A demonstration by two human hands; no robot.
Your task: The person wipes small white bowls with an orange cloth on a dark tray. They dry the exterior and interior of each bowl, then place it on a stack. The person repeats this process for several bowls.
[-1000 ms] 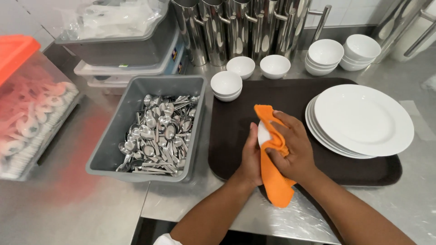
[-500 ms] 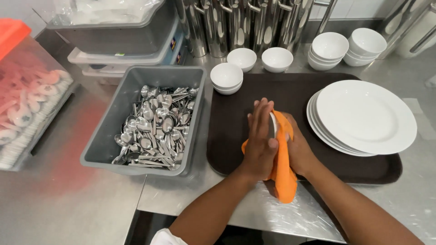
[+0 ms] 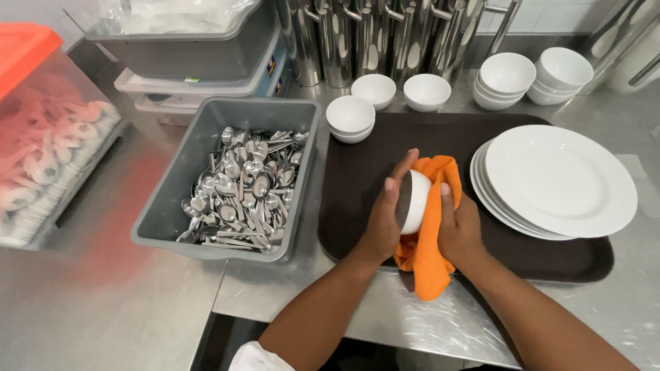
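A small white bowl (image 3: 415, 200) is held on its side between both hands, just above the near part of a dark brown tray (image 3: 364, 165). The left hand (image 3: 386, 216) presses flat against the bowl's rim side — its fingers (image 3: 399, 173) are stretched out straight and together, pointing toward 12 o'clock, not curled. The right hand (image 3: 459, 223) cups the bowl from its 3 o'clock side through an orange cloth (image 3: 432, 233), its fingers closed around cloth and bowl together; only a fingertip shows over the cloth's top edge. The cloth wraps the bowl's far side and hangs down toward 6 o'clock, past the tray's near edge and over the steel tabletop (image 3: 385, 316).

At 3 o'clock from the hands, on the same tray, sits a stack of white plates (image 3: 560, 180). At 9 o'clock stands a grey plastic tub (image 3: 172, 178) filled with metal spoons (image 3: 244, 189), just beside the tray. At 11 o'clock is a short stack of white bowls (image 3: 350, 117), touching the tray's far corner, and more bowls (image 3: 426, 91) lie toward 12 and 1 o'clock — two further stacks (image 3: 507, 79) behind the plates. Tall steel jugs (image 3: 371, 34) line the back, and a clear box with an orange lid (image 3: 24, 51) sits far off at 9 o'clock.
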